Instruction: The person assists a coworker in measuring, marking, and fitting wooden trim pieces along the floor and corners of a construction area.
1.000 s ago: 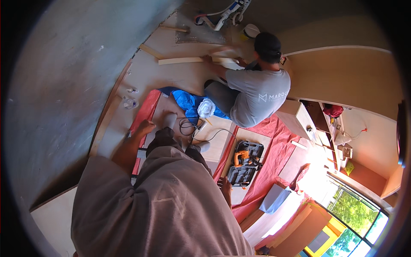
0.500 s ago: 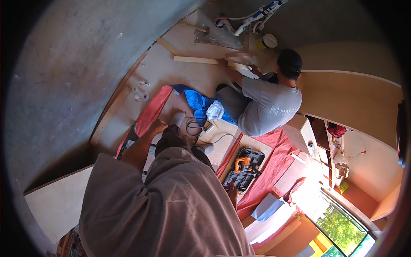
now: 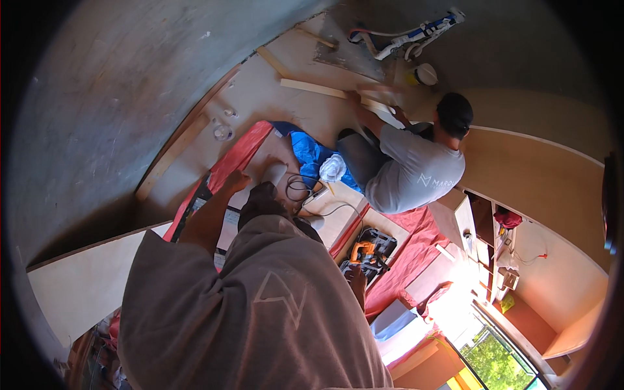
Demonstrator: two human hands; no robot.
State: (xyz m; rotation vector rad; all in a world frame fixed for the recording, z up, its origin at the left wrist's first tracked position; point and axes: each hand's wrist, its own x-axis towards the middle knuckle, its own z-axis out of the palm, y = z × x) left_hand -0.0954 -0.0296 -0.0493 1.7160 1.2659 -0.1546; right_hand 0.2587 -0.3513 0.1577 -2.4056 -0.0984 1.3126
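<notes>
My left hand (image 3: 236, 183) hangs low beside my dark trousers (image 3: 260, 205), fingers curled, over a floor covered with boards and red sheeting (image 3: 251, 142); I cannot make out whether it holds anything. My right hand (image 3: 355, 278), in shadow and partly behind my brown shirt (image 3: 266, 318), hangs with loose fingers above an open black case (image 3: 382, 235) holding an orange power tool (image 3: 364, 251). A blue sheet (image 3: 304, 151), a white crumpled bundle (image 3: 332, 168) and a cord (image 3: 341, 216) lie ahead of my feet.
A co-worker (image 3: 409, 162) crouches ahead, hands on a pale wooden strip (image 3: 312, 88). Grey wall (image 3: 110, 97) left, clear containers (image 3: 223, 132), white pipes (image 3: 403, 42) and a bucket (image 3: 424, 75) beyond. Cabinets (image 3: 520, 169) line the right, window (image 3: 487, 357) lower right; board (image 3: 84, 286) lower left.
My view has turned, so the co-worker and upper items sit farther right in it. My left hand appears slightly higher and further right; the co-worker still grips the strip.
</notes>
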